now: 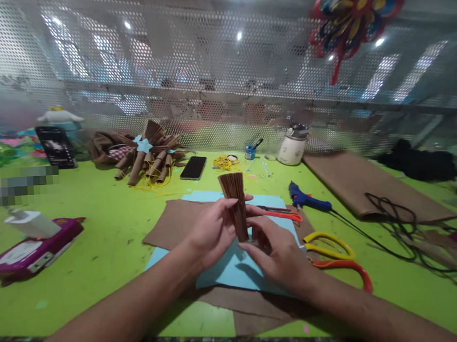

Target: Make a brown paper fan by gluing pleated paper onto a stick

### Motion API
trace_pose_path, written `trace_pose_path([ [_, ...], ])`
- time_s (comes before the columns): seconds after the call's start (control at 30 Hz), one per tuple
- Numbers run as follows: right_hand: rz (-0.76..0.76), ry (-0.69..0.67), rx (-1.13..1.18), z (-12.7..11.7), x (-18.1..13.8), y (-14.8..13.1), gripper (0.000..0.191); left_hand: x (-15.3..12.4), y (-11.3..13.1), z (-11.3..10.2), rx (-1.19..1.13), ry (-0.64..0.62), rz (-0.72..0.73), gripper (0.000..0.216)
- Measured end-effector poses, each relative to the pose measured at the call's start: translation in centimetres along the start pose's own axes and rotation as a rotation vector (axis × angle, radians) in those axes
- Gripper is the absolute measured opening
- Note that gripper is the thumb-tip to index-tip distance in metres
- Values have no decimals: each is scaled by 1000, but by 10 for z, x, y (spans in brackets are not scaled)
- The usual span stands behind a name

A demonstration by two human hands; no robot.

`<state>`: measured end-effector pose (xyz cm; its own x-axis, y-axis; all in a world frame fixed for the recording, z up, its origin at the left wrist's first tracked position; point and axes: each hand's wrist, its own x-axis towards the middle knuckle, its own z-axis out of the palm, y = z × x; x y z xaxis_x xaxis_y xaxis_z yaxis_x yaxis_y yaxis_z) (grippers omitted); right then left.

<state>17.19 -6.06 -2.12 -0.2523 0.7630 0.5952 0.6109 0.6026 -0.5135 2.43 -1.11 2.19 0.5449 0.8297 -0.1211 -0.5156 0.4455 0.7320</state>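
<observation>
Gripping a pleated brown paper bundle [234, 196] upright, the left hand [211, 234] wraps around its middle while the right hand [280, 255] pinches its lower end. They hold it above a light blue sheet [227, 274] that lies on brown paper [170, 223]. Orange-handled scissors [283, 214], a blue glue gun [305, 198] with its black cable [390, 223], and yellow-and-red scissors [334, 252] crowd the right side. Bare green table [101, 240] opens leftward up to a purple box [32, 250]. Behind, a phone [193, 168] and a pile of rolled brown paper [146, 158] lie before the perforated metal wall [207, 79]. Fingers hide the bundle's base, and a patch at the left edge is blurred.
</observation>
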Motion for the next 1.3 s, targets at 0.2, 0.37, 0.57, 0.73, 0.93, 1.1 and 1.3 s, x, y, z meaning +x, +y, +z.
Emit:
trace_pose_path([
  [0.2,-110,109,-34,-17,2,-4,7,2,1,-5,45,-27,-62,23],
  [0.37,-72,313,-82,-38,16,3,24,1,-6,-8,188,-134,-210,22],
  [0.57,197,92,204,-40,24,5,41,-4,-16,-2,374,-119,-332,19],
  [0.73,314,85,330,-33,25,7,35,-5,-21,-1,493,-157,-394,22],
  [0.93,411,45,396,-32,25,7,32,-5,-23,-2,631,-188,-326,21],
  [1.1,490,6,514,-29,24,8,25,-6,-23,0,818,-207,-165,14],
  [1.3,528,44,497,-25,23,8,32,-9,-20,8,897,-168,-161,11],
])
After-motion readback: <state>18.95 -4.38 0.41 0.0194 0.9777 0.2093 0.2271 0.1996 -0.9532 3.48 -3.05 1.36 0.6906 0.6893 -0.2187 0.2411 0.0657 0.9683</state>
